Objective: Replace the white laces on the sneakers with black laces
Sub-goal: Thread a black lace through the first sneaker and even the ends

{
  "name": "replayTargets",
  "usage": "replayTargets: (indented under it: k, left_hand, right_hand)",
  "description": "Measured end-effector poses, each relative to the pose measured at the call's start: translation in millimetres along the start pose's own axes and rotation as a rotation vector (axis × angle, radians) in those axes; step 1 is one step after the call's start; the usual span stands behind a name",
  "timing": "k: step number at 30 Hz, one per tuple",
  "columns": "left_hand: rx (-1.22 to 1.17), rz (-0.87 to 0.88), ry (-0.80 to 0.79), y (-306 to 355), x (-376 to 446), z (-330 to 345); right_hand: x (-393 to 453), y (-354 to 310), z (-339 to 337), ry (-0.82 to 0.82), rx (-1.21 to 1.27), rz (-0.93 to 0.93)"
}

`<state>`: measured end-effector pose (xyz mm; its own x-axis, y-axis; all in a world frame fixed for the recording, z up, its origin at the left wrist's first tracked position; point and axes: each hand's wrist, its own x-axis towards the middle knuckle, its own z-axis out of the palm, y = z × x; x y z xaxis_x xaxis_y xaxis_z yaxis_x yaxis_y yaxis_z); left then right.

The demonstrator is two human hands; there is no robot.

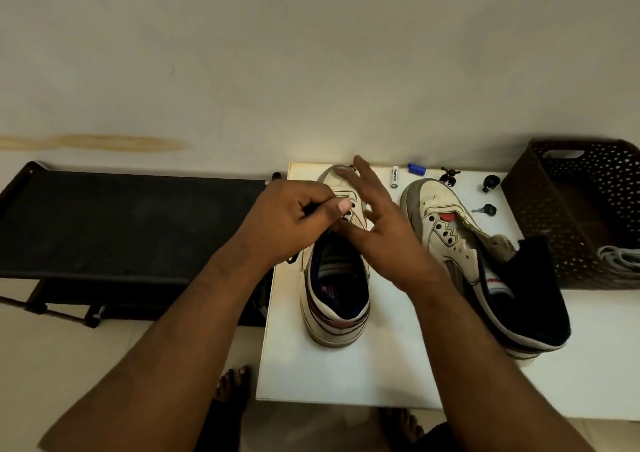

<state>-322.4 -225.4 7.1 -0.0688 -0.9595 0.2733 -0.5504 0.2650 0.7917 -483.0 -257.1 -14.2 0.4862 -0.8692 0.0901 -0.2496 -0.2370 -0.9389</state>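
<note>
A black lace (313, 209) was pinched in the left hand (294, 223) over the left sneaker (334, 278). The right hand (384, 230) was held open, gripping nothing. An eyelet could be missed if the pinch slipped.

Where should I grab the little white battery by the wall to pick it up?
Pinch the battery across its middle, coming straight down from above. It lies flat on the white table, a thin cylinder with open space either side, though the left sneaker's toe sits close.

Left hand (294, 216) pinching (thumb-forefinger); right hand (384, 230) splayed.
</note>
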Motion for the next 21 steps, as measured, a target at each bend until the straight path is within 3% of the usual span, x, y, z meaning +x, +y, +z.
replayTargets:
  k: [3,6,9,12,15,17,19,21]
  left_hand:
    - [-0.218,-0.07,0.105,7.4,0.7,-5.3]
    - [-0.169,-0.234,0.378,-5.9,6.0,-12.3]
    - [-0.048,-0.407,0.548,-30.2,6.5,-21.4]
    - [0.214,-0.373,0.414,-28.3,4.0,-18.3]
    - [-0.161,-0.292,0.106,-3.6,6.0,-6.5]
    - [-0.232,-0.267,-0.042,6.8,4.6,1.0]
    - [-0.215,-0.314,0.018,10.1,4.2,-0.1]
    - [-0.224,-0.373,0.212,2.5,4.8,-10.1]
  right_hand:
    - [2.4,-3.0,2.7,0.065,0.056,-0.013]
    - [2.7,-6.4,-7.9,0.188,0.309,0.028]
    - [1.8,-10.8,-13.9,0.263,0.326,0.011]
    - [2.3,-10.2,-8.5,0.302,0.329,0.024]
    - [3.4,-9.3,-3.8,0.295,0.329,0.032]
    - [2.4,-10.8,-4.0,0.282,0.347,0.023]
    - [2.0,-11.6,-9.4,0.289,0.342,0.027]
    - [1.6,-9.3,-17.4,0.32,0.321,0.043]
